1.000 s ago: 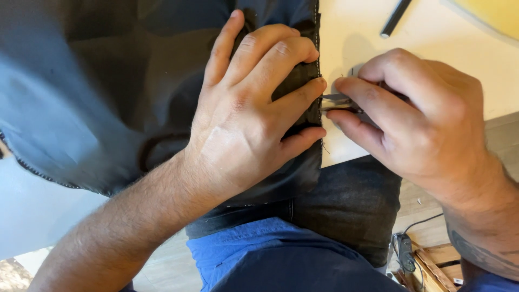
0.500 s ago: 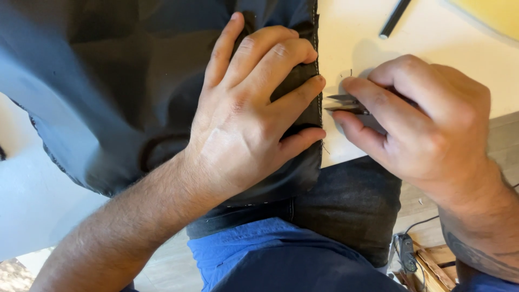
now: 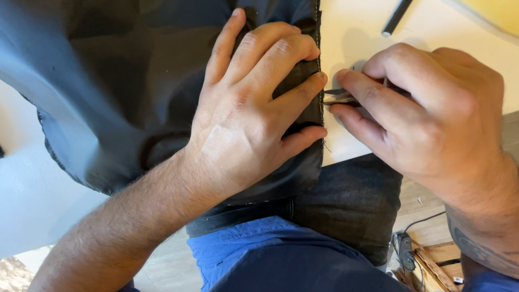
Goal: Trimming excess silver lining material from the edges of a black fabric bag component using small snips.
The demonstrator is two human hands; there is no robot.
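Fabric, dark grey with a stitched edge, lay under the left hand, fingers spread flat and pressing it to the pale surface. Right hand just beside, pinched closed on a small metal tool touching that edge. Black pen lay beyond.

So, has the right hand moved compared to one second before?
No. The right hand keeps its small tool at the dark fabric edge, below the black pen.
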